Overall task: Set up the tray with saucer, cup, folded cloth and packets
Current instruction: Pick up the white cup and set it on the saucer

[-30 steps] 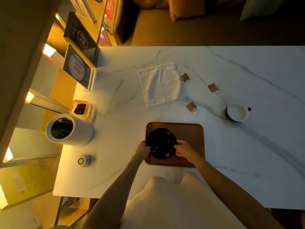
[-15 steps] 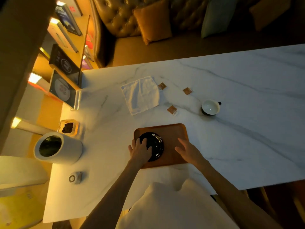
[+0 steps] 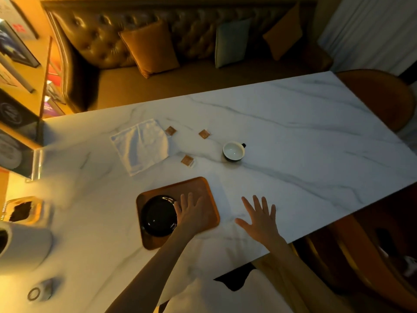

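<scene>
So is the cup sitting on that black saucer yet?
Apart. The head view shows the cup standing on the marble table, well beyond the tray holding the saucer.

Wooden tray [image 3: 203, 188]: landmark. Black saucer [image 3: 159, 215] flat on its left half. White cloth [image 3: 141, 146] spread beyond it. Three brown packets [image 3: 187, 160] and upright cup [image 3: 233, 151] beyond, off tray.

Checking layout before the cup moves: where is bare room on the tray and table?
On the tray, the half right of the saucer is bare except the left hand over it. The marble right of the cup, beyond the right hand, is wide open. It is crowded between the cloth and cup, where three packets lie.
</scene>
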Motion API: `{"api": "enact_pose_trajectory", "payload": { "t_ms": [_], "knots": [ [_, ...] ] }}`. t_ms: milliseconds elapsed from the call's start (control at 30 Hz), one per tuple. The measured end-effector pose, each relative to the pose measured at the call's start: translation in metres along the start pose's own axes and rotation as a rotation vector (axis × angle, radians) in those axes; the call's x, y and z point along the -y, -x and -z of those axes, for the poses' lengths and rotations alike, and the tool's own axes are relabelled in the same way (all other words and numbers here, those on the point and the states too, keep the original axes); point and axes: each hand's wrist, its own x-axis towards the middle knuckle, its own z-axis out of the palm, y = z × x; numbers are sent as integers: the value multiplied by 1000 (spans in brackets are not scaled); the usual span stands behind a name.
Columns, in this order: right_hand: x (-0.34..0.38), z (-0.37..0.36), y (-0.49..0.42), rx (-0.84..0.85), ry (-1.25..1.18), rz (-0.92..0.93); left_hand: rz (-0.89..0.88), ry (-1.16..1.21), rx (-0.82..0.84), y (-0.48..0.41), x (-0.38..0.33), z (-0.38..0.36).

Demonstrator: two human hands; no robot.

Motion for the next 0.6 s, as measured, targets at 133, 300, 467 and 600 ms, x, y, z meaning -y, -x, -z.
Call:
{"api": "enact_pose_trajectory", "payload": {
  "t_ms": [133, 300, 467, 600],
  "knots": [
    [-32, 30, -26, 44, -166, -88, 1, 46, -25, -20, -22, 10],
    [-71, 71, -79, 65, -223, -99, 84, 73, -96, -58, -49, 33],
    [-95, 109, -143, 78, -240, -31, 161, 98, -82, -96, -74, 57],
    [-97, 128, -199, 109, -217, 58, 193, 136, -104, -131, -94, 66]
  ]
}}
